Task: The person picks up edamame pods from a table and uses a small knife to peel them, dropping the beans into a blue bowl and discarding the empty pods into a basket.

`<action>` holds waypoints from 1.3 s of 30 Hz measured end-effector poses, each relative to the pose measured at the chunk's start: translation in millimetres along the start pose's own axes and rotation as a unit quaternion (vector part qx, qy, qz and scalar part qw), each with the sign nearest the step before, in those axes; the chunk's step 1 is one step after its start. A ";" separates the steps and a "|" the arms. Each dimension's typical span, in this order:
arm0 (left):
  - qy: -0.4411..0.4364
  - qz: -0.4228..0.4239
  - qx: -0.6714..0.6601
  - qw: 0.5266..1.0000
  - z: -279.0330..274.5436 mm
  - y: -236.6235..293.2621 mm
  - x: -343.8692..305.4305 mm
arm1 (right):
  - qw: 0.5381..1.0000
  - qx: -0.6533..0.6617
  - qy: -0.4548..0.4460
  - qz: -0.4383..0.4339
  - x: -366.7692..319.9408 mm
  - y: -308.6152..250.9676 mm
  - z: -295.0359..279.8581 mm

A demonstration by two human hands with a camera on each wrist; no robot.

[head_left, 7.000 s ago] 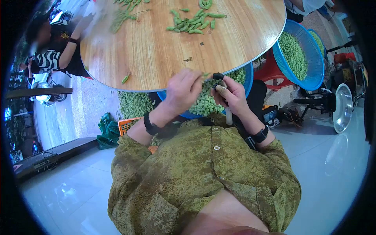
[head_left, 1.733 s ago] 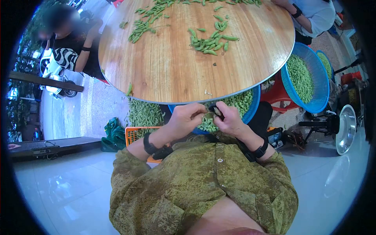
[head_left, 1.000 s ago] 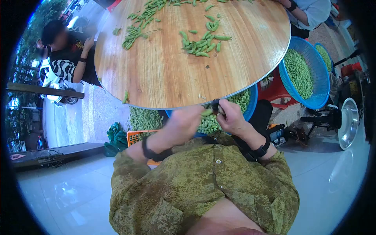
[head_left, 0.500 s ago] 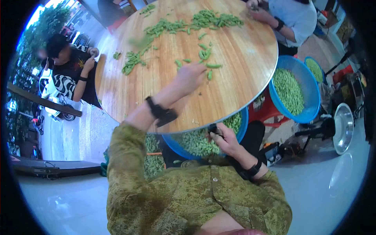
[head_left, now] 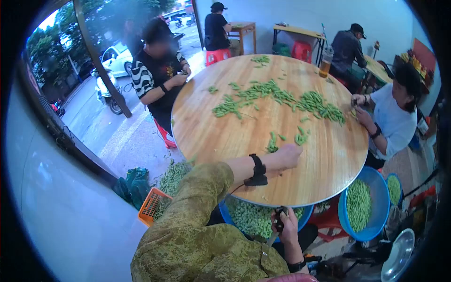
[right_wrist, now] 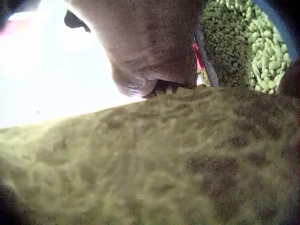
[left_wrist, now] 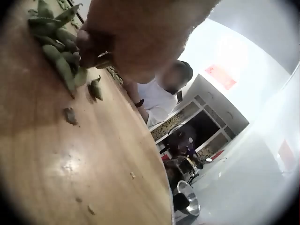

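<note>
My left hand [head_left: 287,156] reaches across the round wooden table [head_left: 324,162], with curled fingers among green soybean pods [head_left: 272,142]. In the left wrist view its fingers [left_wrist: 89,47] are right at the pod pile [left_wrist: 54,42]; I cannot tell whether they grip a pod. My right hand [head_left: 290,226] grips a small black tool [head_left: 280,219] in front of the table edge, over a blue basin [head_left: 307,214] of shelled beans [head_left: 251,218]. In the right wrist view that hand [right_wrist: 154,42] shows from the wrist side, with its fingertips hidden behind olive cloth [right_wrist: 140,154].
More pods [head_left: 268,89] lie across the table's middle. People sit at its left [head_left: 162,66] and right [head_left: 399,113]; a drink cup [head_left: 325,63] stands at the back. On the floor are an orange crate [head_left: 151,205], another blue basin [head_left: 345,207] and a metal bowl [head_left: 398,256].
My left hand has left the right hand above the basin and reached out over the table to the pods. The head view has tilted up, showing more of the room. The right hand keeps the black tool.
</note>
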State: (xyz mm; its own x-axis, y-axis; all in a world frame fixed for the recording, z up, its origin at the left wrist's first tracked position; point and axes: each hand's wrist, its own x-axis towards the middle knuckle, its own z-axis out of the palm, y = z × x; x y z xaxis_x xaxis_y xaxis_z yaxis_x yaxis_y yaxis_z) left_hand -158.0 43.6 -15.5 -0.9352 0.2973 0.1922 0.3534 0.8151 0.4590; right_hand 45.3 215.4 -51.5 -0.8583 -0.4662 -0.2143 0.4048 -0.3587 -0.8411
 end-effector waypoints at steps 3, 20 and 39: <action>0.005 -0.048 -0.127 0.991 -10.9 -6.3 -21.1 | 0.999 -0.014 -0.034 -0.020 -3.6 -7.8 10.1; -0.064 -0.226 -0.497 0.835 -55.3 65.5 -154.9 | 0.996 -0.034 0.005 -0.080 12.1 -22.5 29.4; -0.063 -0.151 -0.533 0.830 -41.7 55.6 -174.8 | 0.993 0.101 -0.062 -0.021 1.9 -27.7 34.2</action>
State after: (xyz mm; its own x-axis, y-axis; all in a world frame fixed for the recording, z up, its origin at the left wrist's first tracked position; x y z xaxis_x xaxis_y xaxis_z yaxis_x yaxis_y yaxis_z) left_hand 26.0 16.2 12.6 -0.9552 0.2641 -0.1339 -0.1447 -0.0219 0.9892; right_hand 43.3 196.8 -11.7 -0.8352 -0.5391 -0.1087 0.4363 -0.5291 -0.7278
